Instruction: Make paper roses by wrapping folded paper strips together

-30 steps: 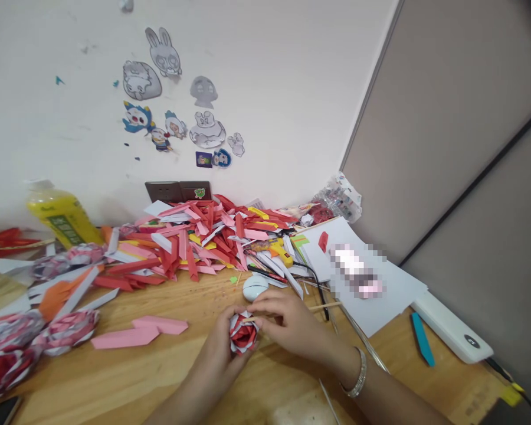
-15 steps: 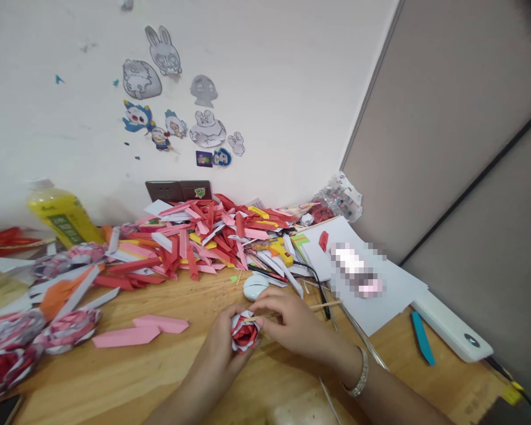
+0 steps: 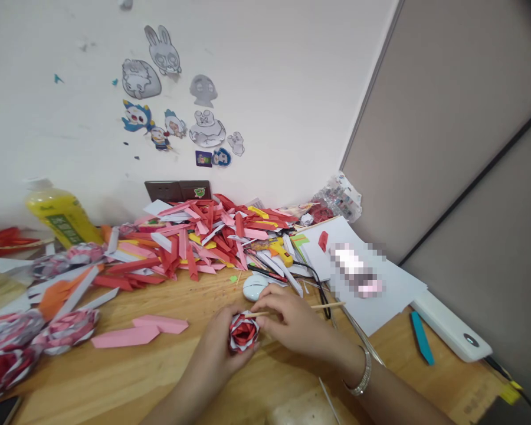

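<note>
A red and white folded paper flower [image 3: 243, 332] is held by my left hand [image 3: 221, 336], whose fingers wrap its left side and underside. My right hand [image 3: 285, 321] is closed on a thin wooden stick [image 3: 325, 306]. The stick's left tip touches the flower's upper rim petals, and its other end sticks out to the right behind the hand. Just beyond the right hand sits a white computer mouse [image 3: 255, 287]. Two pink folded paper strips [image 3: 133, 335] lie on the table to the left.
A heap of red, pink, white and yellow folded paper [image 3: 203, 236] lines the wall, with a yellow glue gun [image 3: 281, 251] at its right. Finished paper flowers [image 3: 66, 330] and a yellow drink bottle [image 3: 64, 215] stand left. White sheets [image 3: 380, 313], a white bar-shaped device [image 3: 454, 327] and a teal cutter-like object [image 3: 422, 339] lie right.
The flower has turned slightly in my left hand, so its red centre faces up more. My right hand and the stick have shifted very little.
</note>
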`<action>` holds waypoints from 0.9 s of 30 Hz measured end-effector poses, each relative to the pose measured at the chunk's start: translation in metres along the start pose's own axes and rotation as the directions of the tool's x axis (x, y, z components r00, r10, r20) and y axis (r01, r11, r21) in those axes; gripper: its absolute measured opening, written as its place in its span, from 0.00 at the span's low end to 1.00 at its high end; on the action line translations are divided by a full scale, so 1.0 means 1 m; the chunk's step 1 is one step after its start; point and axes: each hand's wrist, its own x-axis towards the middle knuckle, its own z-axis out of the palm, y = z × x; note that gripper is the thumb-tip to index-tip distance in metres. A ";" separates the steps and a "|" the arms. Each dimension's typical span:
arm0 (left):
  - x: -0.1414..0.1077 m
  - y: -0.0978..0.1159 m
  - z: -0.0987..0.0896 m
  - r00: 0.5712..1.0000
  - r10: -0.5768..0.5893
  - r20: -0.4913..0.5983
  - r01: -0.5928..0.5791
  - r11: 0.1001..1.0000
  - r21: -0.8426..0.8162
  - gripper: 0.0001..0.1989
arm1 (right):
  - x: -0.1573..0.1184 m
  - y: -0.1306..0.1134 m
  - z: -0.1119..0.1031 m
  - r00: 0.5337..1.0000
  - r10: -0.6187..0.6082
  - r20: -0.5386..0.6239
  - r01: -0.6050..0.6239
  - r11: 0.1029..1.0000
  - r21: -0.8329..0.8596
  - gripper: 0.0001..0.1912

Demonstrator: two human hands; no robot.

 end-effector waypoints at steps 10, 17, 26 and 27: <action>-0.004 -0.003 0.001 0.999 -0.031 0.010 0.030 0.999 0.040 0.13 | -0.002 0.003 0.013 0.967 -0.205 -0.149 0.171 0.962 -0.210 0.06; -0.004 0.000 0.000 0.999 -0.041 0.013 0.041 0.999 0.028 0.13 | -0.001 0.007 0.013 0.950 -0.292 -0.107 0.252 0.924 -0.287 0.08; -0.002 0.002 -0.001 0.998 0.028 0.062 -0.029 0.999 0.026 0.17 | -0.003 0.008 0.018 0.950 -0.291 -0.114 0.237 0.909 -0.342 0.10; -0.002 0.003 -0.002 0.997 0.035 0.069 -0.037 0.999 0.030 0.17 | -0.003 0.008 0.017 0.950 -0.295 -0.106 0.243 0.906 -0.347 0.11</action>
